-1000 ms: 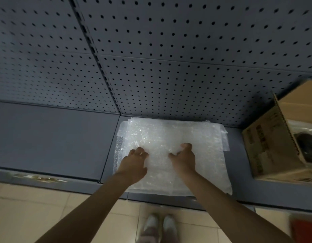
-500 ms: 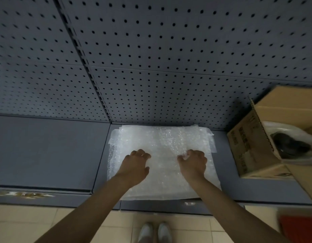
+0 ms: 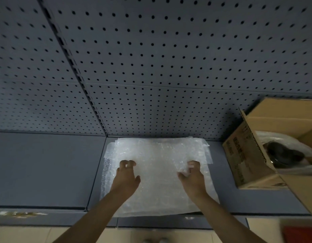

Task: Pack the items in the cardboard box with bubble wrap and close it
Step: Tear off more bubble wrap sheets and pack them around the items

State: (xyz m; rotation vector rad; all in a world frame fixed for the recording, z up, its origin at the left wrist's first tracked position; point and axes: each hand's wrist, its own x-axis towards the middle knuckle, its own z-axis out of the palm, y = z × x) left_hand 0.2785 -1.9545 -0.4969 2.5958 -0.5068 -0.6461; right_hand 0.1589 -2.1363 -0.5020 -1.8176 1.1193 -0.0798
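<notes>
A stack of clear bubble wrap (image 3: 157,172) sheets lies flat on the grey shelf (image 3: 46,169), in front of me. My left hand (image 3: 126,178) rests on the stack's left part, its curled fingertips digging into the top sheet. My right hand (image 3: 192,178) is on the right part, and its curled fingers and thumb pinch a small bunch of the wrap. An open cardboard box (image 3: 246,155) stands on the shelf to the right. Inside it a dark item (image 3: 281,153) lies in clear plastic.
A grey pegboard wall (image 3: 151,67) rises right behind the shelf. The box's front flap (image 3: 302,193) hangs out over the shelf edge at the right. Below are a tiled floor and something red (image 3: 300,234) at the bottom right.
My hands have spread apart on the bubble wrap, the left going left and the right going right. The view has swung right, so more of the box shows.
</notes>
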